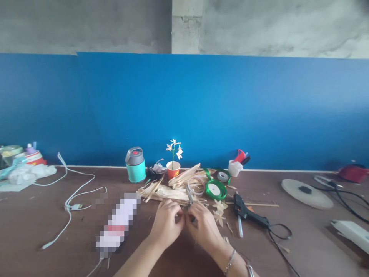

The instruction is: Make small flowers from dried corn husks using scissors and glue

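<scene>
My left hand and my right hand meet low over the table, fingertips pinched close together. Whatever lies between the fingers is too small or hidden to make out. A narrow grey metal piece shows just above my right fingers; I cannot tell whether that hand holds it. Dried pale husks lie right behind both hands, with a translucent ring on them. Star-shaped husk flowers rest right of my right hand. Farther back, a stem of similar flowers stands in a red-and-white paper cup.
Green ribbon spool, tape roll and black glue gun lie to the right, its cord running forward. A teal container stands back left. White cables and a pixelated object lie left. A pot lid is far right.
</scene>
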A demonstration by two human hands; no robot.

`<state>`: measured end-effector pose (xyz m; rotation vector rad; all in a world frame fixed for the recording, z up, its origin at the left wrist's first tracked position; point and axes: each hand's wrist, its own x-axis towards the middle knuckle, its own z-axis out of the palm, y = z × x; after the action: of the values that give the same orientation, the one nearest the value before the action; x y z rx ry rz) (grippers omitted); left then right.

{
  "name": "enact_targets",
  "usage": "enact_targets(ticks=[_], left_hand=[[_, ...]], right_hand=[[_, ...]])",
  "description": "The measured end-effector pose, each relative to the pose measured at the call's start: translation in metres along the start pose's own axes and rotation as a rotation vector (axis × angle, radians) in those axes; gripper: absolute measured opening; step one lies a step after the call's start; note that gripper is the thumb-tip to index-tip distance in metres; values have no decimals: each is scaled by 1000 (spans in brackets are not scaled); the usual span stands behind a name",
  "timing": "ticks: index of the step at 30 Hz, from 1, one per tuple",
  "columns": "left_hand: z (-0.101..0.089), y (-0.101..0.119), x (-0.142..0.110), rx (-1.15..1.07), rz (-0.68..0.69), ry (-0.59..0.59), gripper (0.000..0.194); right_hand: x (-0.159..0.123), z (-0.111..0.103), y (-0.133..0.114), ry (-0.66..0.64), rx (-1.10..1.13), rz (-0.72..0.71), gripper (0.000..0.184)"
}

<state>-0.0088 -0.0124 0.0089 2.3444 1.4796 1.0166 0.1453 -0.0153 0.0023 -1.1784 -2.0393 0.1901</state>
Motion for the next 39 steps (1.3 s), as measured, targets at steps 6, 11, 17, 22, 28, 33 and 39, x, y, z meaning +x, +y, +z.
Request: enact_targets(ticks=[6,11,17,22,28,33,39], left_hand=[[6,8,-3,38,-117,57,14],[6,11,-4,96,-143,62,15],[6,3,-4,162,-217,108,14],[1,-9,1,118,-235,155,22],[3,-6,2,-132,-106,130,20],[8,-5,2,-191,-84,102,8],[5,-16,3,-247,-102,243,16]], right_hand=[[1,0,-2,68,12,-41,21],[1,1,-4,102,5,-48,22],[-1,8,-1,144,-69,-1,23],[-1,8,10,82,-34,104,21],[1,6,13,15,40,187,21],[1,3,7,-12,63,151,18],[2,2,9,-4,66,124,19]])
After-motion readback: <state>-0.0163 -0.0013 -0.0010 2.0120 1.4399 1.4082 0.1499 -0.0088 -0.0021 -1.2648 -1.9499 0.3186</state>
